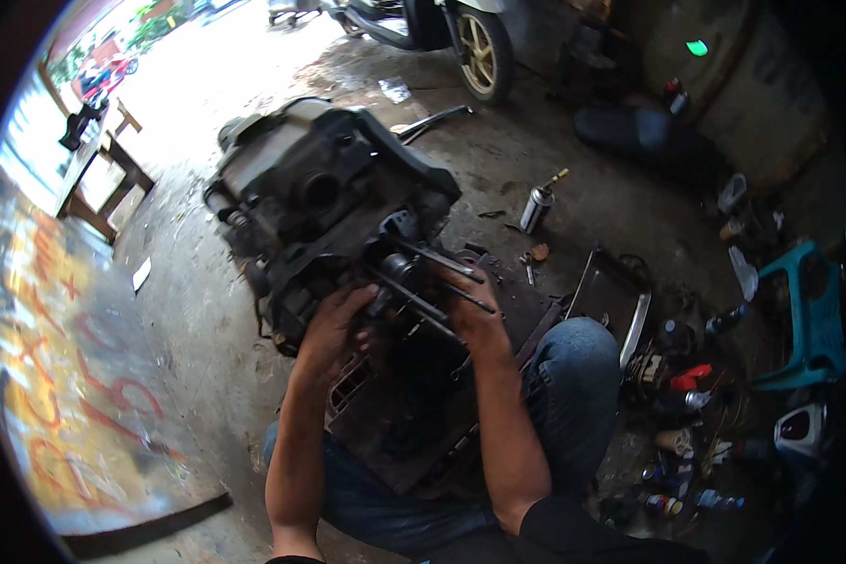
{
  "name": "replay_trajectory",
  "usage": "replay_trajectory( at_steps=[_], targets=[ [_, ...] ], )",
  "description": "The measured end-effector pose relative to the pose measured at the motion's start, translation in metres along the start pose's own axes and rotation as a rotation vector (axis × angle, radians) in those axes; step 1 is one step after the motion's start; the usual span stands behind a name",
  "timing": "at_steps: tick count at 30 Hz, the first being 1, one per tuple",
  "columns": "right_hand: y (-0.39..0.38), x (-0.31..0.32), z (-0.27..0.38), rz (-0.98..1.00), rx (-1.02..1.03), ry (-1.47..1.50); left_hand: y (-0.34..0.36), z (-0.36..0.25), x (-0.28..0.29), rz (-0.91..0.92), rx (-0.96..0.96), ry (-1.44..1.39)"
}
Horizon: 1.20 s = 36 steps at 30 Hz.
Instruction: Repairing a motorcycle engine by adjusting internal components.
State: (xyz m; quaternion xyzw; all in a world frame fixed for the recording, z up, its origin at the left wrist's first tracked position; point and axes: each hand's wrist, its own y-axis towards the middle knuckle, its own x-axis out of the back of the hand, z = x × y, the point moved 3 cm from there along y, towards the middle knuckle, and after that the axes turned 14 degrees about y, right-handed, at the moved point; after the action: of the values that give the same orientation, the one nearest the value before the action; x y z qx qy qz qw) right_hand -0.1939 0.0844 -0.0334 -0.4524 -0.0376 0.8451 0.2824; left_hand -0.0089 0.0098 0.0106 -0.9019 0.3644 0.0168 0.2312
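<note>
A grimy scooter engine (324,193) stands in front of me, with several long metal studs (414,299) sticking out toward me. Between the studs sits a round metal part (399,268), seemingly a piston. To its left is my left hand (336,324), its thumb and fingers curled in at the engine's lower opening; what they close on is too dark to make out. My right hand (475,308) reaches in from the right beside the studs, close to the round part. Its fingertips are hidden behind the studs and the metal.
Dark crates (348,385) lie under the engine, between my knees. A spray can (536,209) and a metal tray (634,329) are to the right. Farther right are a teal plastic stool (813,320), bottles and loose parts. A scooter wheel (482,52) stands behind; a wooden bench (108,179) stands left.
</note>
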Motion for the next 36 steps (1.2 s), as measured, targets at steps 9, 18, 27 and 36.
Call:
replay_trajectory(
  at_steps=[9, 18, 27, 36],
  targets=[
    [0.001, -0.007, 0.001, 0.040, -0.078, 0.077, -0.002, 0.001, -0.001, -0.275, 0.125, 0.074],
    [0.009, 0.005, 0.008, 0.011, -0.030, -0.152, -0.010, 0.002, 0.010, -0.336, 0.244, 0.077],
    [0.045, 0.015, 0.024, 0.287, -0.249, -0.124, -0.032, -0.005, -0.010, -0.470, 0.377, 0.015],
    [0.049, 0.014, 0.015, 0.380, -0.376, 0.063, -0.038, -0.012, -0.023, -0.546, 0.447, -0.002]
  ],
)
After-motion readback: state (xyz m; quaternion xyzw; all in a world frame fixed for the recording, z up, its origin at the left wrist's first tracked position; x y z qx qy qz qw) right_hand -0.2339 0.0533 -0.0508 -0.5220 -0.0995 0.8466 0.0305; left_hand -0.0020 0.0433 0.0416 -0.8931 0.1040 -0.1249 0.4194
